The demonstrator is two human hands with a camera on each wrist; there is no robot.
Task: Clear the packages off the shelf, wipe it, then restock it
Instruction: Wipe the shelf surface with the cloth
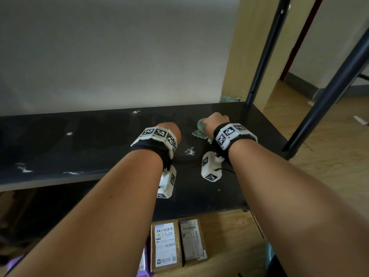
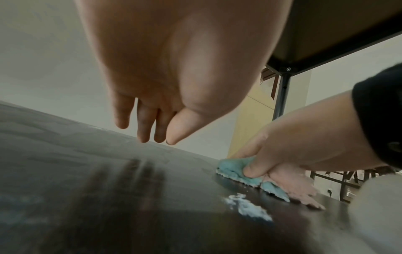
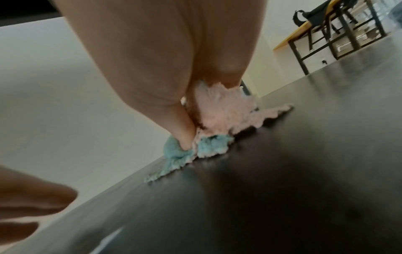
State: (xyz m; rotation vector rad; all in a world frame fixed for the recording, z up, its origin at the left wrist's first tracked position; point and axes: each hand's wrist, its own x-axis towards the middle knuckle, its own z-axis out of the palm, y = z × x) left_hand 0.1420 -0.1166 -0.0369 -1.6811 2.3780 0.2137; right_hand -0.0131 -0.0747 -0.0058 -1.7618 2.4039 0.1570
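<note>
The black shelf (image 1: 79, 148) lies bare of packages, with white smears and wet patches on it. My right hand (image 1: 214, 121) grips a crumpled blue and pink cloth (image 1: 199, 129) and presses it on the shelf near the right rear post; the cloth (image 3: 208, 130) bunches under the thumb in the right wrist view. My left hand (image 1: 169, 129) hovers just above the shelf left of the cloth, its fingers (image 2: 141, 127) hanging straight and holding nothing. A white smear (image 2: 248, 206) lies between the hands. Two brown packages (image 1: 177, 244) with white labels lie on the floor below the shelf's front edge.
Dark metal posts (image 1: 261, 56) of the rack rise at the shelf's right end, one crossing diagonally (image 1: 327, 92). A grey wall stands behind the shelf. Wooden floor stretches to the right. A purple item (image 1: 143, 262) lies left of the packages.
</note>
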